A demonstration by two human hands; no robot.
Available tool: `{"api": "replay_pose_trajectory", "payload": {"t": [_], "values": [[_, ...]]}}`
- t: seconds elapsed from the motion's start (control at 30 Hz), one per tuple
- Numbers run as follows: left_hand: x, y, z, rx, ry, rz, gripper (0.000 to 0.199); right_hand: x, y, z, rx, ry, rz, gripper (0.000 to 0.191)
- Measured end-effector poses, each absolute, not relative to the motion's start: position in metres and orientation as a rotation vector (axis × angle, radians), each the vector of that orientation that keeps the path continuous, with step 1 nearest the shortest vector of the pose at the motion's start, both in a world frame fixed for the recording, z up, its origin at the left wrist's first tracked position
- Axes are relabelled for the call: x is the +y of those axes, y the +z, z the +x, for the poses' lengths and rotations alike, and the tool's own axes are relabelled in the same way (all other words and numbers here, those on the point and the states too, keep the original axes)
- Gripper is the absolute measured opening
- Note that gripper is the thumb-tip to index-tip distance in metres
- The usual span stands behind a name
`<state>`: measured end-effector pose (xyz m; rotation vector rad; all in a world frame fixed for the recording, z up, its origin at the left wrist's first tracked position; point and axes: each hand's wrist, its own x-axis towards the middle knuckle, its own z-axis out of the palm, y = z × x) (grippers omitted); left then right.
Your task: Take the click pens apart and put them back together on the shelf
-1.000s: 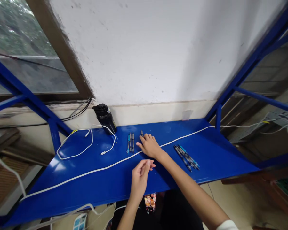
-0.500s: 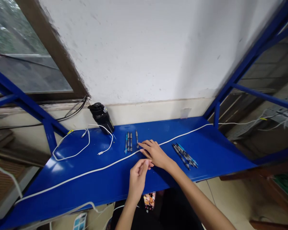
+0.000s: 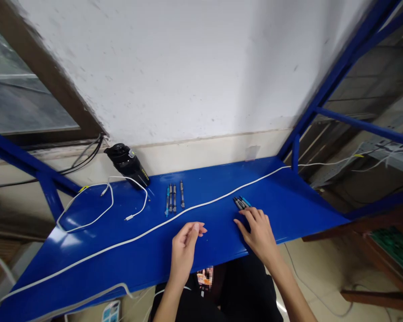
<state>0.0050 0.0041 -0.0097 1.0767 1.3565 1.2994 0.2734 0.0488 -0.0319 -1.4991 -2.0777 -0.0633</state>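
My right hand is at the bundle of pens on the right of the blue table, its thumb and fingers apart; it covers the lower part of the bundle. My left hand hovers near the table's front edge with its fingers curled against the thumb, and nothing shows in them. Beyond it, three pens, one of them a blue pen, lie side by side. A single grey pen lies a little to their right, roughly parallel.
A white cable runs across the whole table, between the pen row and my hands. At the back left a black bottle stands beside a looped white charging cable. A wall closes the back; blue metal frames rise at both ends.
My right hand has left the single pen in the row and moved right to the bundle. My left hand keeps its curled pose. The view has shifted slightly.
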Motion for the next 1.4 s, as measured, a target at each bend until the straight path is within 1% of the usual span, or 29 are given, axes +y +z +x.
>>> {"api": "replay_pose_trajectory", "payload": {"t": [0.17,0.33,0.47,0.6,0.83,1.1,1.17,1.3,1.4], "values": [[0.004,-0.012,0.005,1.364,1.292,1.091,0.04,0.046,-0.046,0.27,-1.942,-0.044,-1.495,0.025],[0.005,-0.016,0.005,1.372,1.297,1.088,0.039,0.046,-0.043,0.267,-1.901,-0.104,-1.594,0.027],[0.005,-0.016,0.005,1.363,1.295,1.093,0.039,0.046,-0.042,0.266,-1.914,-0.112,-1.582,0.023],[0.006,-0.015,0.006,1.362,1.299,1.093,0.039,0.045,-0.047,0.267,-1.868,-0.128,-1.559,0.025],[0.005,-0.015,0.006,1.361,1.315,1.093,0.04,0.04,-0.053,0.269,-1.723,-0.009,-1.466,0.025],[0.004,-0.011,0.006,1.369,1.327,1.107,0.042,0.039,-0.052,0.269,-1.681,0.017,-1.47,0.024],[0.004,-0.012,0.006,1.368,1.324,1.105,0.041,0.036,-0.047,0.268,-1.725,0.108,-1.438,0.024],[0.004,-0.013,0.006,1.357,1.342,1.085,0.041,0.025,-0.028,0.251,-1.812,0.465,-1.306,0.024],[0.004,-0.012,0.007,1.297,1.389,1.038,0.048,0.02,-0.01,0.224,-1.857,0.719,-1.188,0.026]]}}
